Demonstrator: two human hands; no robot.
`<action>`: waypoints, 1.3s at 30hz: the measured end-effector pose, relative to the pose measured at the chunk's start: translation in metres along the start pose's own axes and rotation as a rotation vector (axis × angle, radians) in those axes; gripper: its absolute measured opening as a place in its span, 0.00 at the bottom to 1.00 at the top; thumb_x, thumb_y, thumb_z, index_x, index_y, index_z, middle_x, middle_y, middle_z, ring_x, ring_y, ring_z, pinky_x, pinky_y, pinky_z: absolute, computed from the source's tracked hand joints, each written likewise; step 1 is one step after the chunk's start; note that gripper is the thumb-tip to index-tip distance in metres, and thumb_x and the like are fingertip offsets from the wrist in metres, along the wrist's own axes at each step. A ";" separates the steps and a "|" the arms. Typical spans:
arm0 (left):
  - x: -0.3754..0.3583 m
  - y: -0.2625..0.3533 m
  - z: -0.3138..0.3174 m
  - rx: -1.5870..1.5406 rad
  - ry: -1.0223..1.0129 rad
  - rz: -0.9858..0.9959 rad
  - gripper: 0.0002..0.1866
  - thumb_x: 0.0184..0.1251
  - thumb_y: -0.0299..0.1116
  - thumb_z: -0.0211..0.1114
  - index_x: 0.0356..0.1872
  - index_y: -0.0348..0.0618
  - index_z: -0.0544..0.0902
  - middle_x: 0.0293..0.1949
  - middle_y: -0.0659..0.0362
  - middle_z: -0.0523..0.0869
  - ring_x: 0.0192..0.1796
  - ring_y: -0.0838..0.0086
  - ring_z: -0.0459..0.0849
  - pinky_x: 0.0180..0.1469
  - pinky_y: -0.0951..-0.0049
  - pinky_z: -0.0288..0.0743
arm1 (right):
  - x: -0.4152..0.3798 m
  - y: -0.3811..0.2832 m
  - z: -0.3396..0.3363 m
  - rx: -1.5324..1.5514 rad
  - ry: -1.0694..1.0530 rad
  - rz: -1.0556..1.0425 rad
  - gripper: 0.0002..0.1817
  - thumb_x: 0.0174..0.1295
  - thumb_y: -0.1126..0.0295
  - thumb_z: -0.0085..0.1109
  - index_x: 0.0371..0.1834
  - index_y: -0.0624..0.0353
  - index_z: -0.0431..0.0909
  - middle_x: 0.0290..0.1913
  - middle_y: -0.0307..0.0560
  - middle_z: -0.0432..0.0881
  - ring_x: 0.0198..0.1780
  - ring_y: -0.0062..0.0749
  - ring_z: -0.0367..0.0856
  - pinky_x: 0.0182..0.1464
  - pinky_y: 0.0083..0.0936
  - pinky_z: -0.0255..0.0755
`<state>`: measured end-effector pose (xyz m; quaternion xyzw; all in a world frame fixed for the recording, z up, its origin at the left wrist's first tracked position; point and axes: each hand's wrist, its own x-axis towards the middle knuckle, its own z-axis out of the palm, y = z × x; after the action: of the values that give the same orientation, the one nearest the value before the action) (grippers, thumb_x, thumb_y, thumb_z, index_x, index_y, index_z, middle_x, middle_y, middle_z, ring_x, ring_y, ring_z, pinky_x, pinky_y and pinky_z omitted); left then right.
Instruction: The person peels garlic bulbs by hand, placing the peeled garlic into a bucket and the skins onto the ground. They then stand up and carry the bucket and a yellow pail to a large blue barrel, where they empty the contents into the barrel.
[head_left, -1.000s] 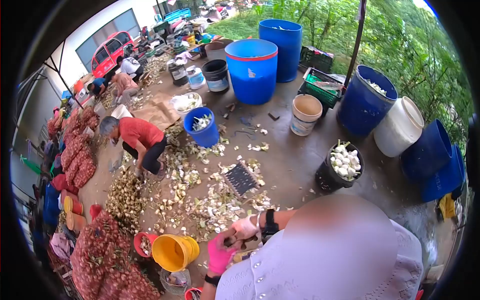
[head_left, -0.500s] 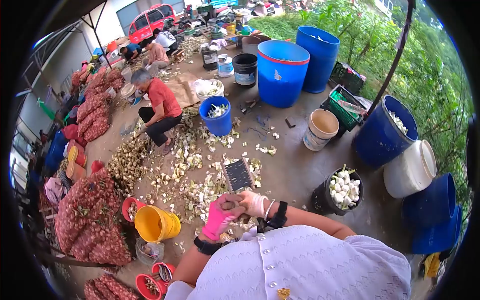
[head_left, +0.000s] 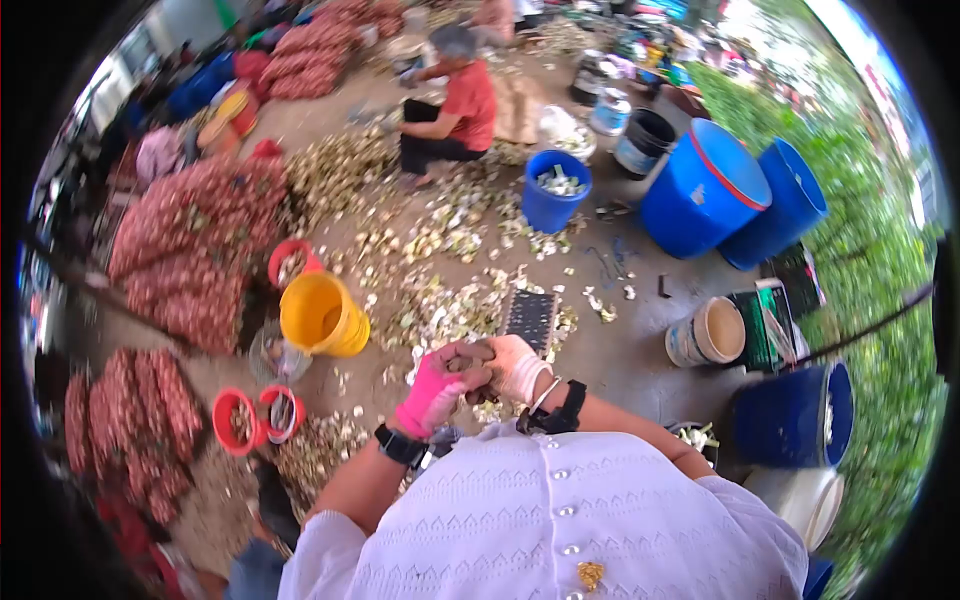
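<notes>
My left hand (head_left: 440,388), in a pink glove with dark fingertips, is closed in front of my chest. My right hand (head_left: 515,368), with a pale covering around palm and wrist, meets it, fingers curled inward. The fingers of both hands press together, and whatever lies between them is hidden or too small to make out. Just beyond the hands, a dark slotted panel (head_left: 531,318) lies on the ground. Pale garlic scraps and peelings (head_left: 440,290) are scattered around it.
A yellow bucket (head_left: 322,315) and small red buckets (head_left: 232,420) stand left, near mesh sacks of garlic (head_left: 200,260). A person in a red shirt (head_left: 468,105) squats ahead by a garlic heap (head_left: 345,170). Blue barrels (head_left: 703,190) stand right. My right arm partly covers a bucket of white garlic (head_left: 697,437).
My view has swung left and downward, so the buckets and barrels sit farther right or higher. My hands remain together. The squatting person now has one arm stretched forward.
</notes>
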<state>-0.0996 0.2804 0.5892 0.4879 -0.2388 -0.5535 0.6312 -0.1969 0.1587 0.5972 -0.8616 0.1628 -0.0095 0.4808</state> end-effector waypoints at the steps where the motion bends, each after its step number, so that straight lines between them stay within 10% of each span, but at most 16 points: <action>1: 0.001 0.002 -0.007 -0.002 -0.018 0.013 0.14 0.55 0.21 0.65 0.44 0.36 0.78 0.26 0.61 0.79 0.23 0.80 0.75 0.24 0.81 0.67 | -0.003 -0.006 0.002 0.877 -0.134 0.330 0.20 0.50 0.64 0.70 0.45 0.59 0.78 0.35 0.38 0.82 0.33 0.25 0.82 0.33 0.23 0.77; 10: 0.008 0.005 -0.039 0.006 -0.093 -0.065 0.12 0.56 0.27 0.69 0.41 0.37 0.81 0.26 0.60 0.82 0.22 0.83 0.78 0.24 0.83 0.69 | 0.025 0.001 0.003 0.969 -0.505 0.269 0.26 0.62 0.66 0.58 0.63 0.57 0.66 0.49 0.39 0.77 0.43 0.23 0.78 0.43 0.20 0.73; 21: 0.026 0.006 -0.062 -0.120 -0.025 -0.037 0.13 0.56 0.25 0.66 0.43 0.34 0.79 0.31 0.59 0.83 0.26 0.78 0.82 0.30 0.78 0.77 | 0.056 0.008 0.009 0.538 -0.170 0.305 0.21 0.55 0.72 0.63 0.53 0.66 0.74 0.36 0.41 0.77 0.29 0.21 0.75 0.29 0.21 0.73; 24: 0.030 -0.002 -0.098 -0.125 0.111 0.013 0.14 0.58 0.27 0.65 0.45 0.35 0.78 0.33 0.60 0.82 0.29 0.77 0.82 0.32 0.76 0.78 | 0.037 -0.008 -0.020 0.570 -0.385 0.100 0.27 0.67 0.74 0.46 0.70 0.65 0.55 0.52 0.47 0.75 0.51 0.26 0.74 0.48 0.22 0.73; 29: 0.019 -0.033 -0.142 -0.256 0.224 0.017 0.17 0.64 0.40 0.63 0.47 0.40 0.77 0.33 0.62 0.81 0.30 0.77 0.81 0.35 0.74 0.80 | 0.040 0.020 -0.016 0.678 -0.153 0.099 0.24 0.68 0.70 0.47 0.65 0.70 0.61 0.50 0.55 0.78 0.44 0.33 0.80 0.49 0.31 0.75; 33: 0.026 -0.116 -0.202 -0.468 0.670 -0.321 0.16 0.65 0.49 0.57 0.36 0.47 0.77 0.27 0.63 0.75 0.27 0.74 0.77 0.35 0.68 0.76 | 0.040 0.074 -0.003 0.805 0.060 0.517 0.24 0.67 0.61 0.50 0.60 0.66 0.66 0.45 0.52 0.80 0.40 0.34 0.80 0.45 0.30 0.76; 39: 0.058 -0.195 -0.312 -0.567 0.745 -0.416 0.14 0.66 0.48 0.51 0.27 0.51 0.72 0.21 0.63 0.71 0.25 0.70 0.75 0.28 0.69 0.70 | 0.030 0.144 0.029 0.820 0.178 0.872 0.23 0.65 0.56 0.51 0.56 0.62 0.70 0.43 0.51 0.80 0.38 0.34 0.80 0.41 0.32 0.75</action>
<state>0.0882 0.3537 0.2756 0.4991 0.2641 -0.4991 0.6574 -0.2031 0.1039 0.4579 -0.4555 0.5237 0.0544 0.7178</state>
